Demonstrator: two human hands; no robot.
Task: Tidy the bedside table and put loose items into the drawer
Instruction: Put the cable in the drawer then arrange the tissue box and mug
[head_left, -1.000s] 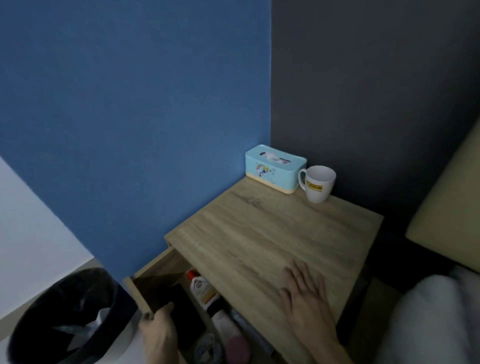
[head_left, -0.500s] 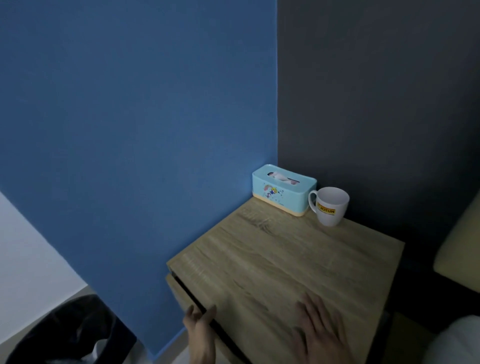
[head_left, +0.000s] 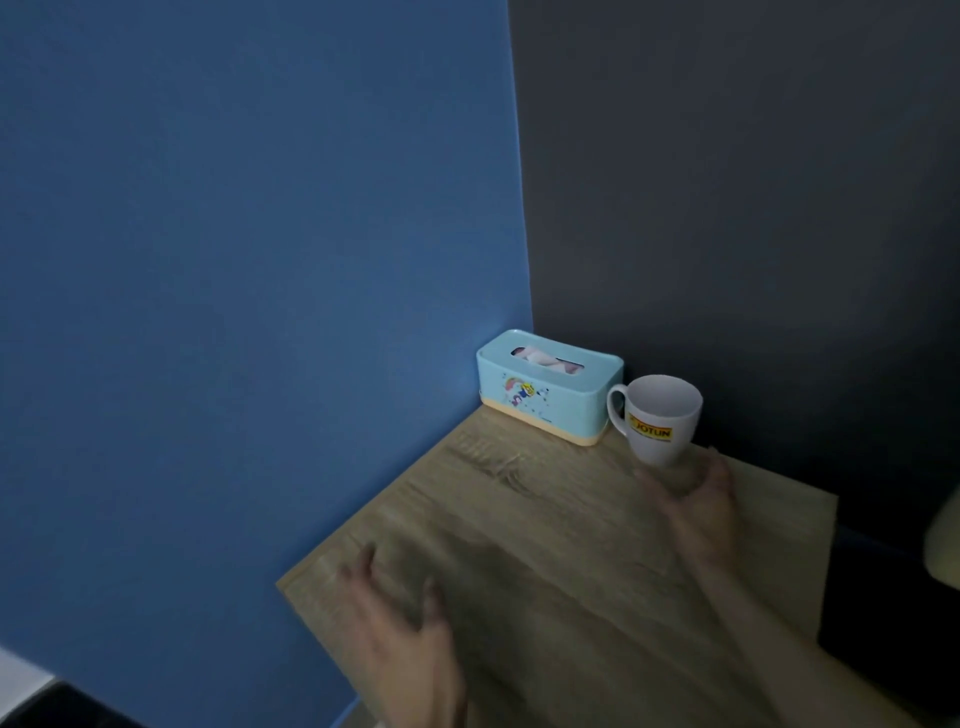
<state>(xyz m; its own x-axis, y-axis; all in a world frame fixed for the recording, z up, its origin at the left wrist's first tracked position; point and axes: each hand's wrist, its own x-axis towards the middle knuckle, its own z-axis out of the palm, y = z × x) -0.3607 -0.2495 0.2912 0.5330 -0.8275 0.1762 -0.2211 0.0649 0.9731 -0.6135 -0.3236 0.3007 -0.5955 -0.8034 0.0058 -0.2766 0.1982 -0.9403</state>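
The bedside table (head_left: 545, 519) has a flat, square-edged top of pale, matte wood grain and fills the near right of the view, pushed into the corner where a blue wall (head_left: 260, 260) meets a dark grey wall (head_left: 727, 208). In the far corner of the top sits a rounded, oblong tissue box (head_left: 545, 395), smooth light blue with a cream base, a cartoon print and tissue showing in its slot. Just to its right stands a glossy white mug (head_left: 660, 415) with a yellow label, its handle towards the box. A pale, rounded, padded shape (head_left: 943, 545) shows at the right edge. The right hand (head_left: 696, 504), blurred, reaches to the mug's foot with thumb and fingers spread in a cup; whether they touch it cannot be told. The left hand (head_left: 405, 639), also blurred, hovers over the near left of the top with its fingers splayed, holding nothing.
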